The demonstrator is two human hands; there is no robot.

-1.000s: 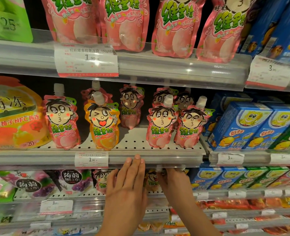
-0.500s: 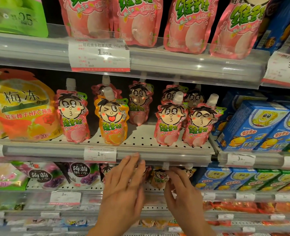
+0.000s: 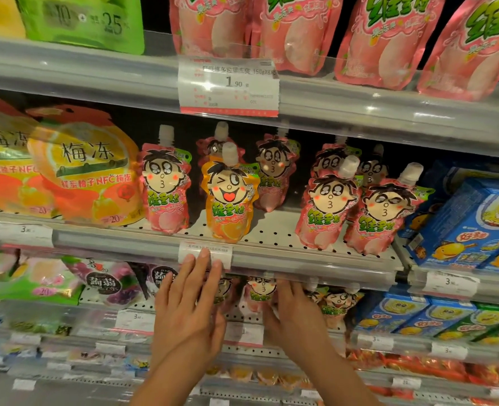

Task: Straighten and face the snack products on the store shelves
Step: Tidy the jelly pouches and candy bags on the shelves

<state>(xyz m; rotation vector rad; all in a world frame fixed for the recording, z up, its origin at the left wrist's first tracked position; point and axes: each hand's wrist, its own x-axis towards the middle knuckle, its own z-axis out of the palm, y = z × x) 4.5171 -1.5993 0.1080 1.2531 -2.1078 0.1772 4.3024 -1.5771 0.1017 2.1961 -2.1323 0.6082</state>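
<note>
On the lower shelf stands a small pink jelly pouch [image 3: 259, 290] with a cartoon face, its top hidden behind the shelf rail [image 3: 301, 266]. My right hand [image 3: 296, 316] holds its right edge, with fingers up along the side and the thumb below it. My left hand [image 3: 188, 306] reaches in beside it with straight fingers. It covers another pouch [image 3: 226, 288], and its fingertips overlap the price tag [image 3: 224, 253]. On the middle shelf stand several pink pouches [image 3: 164, 189] and one orange pouch [image 3: 227, 200], all facing forward.
Large orange jelly bags [image 3: 81, 171] fill the middle shelf's left, and blue drink boxes [image 3: 473, 221] stand at the right. Big pink pouches [image 3: 298, 27] hang over the top rail. Purple bags [image 3: 104, 282] lie left of my hands, with more pouches [image 3: 337, 306] to the right.
The view has shifted left and closer to the shelves. Both hands stay in the lower shelf; my right hand has settled against the pink pouch's right side.
</note>
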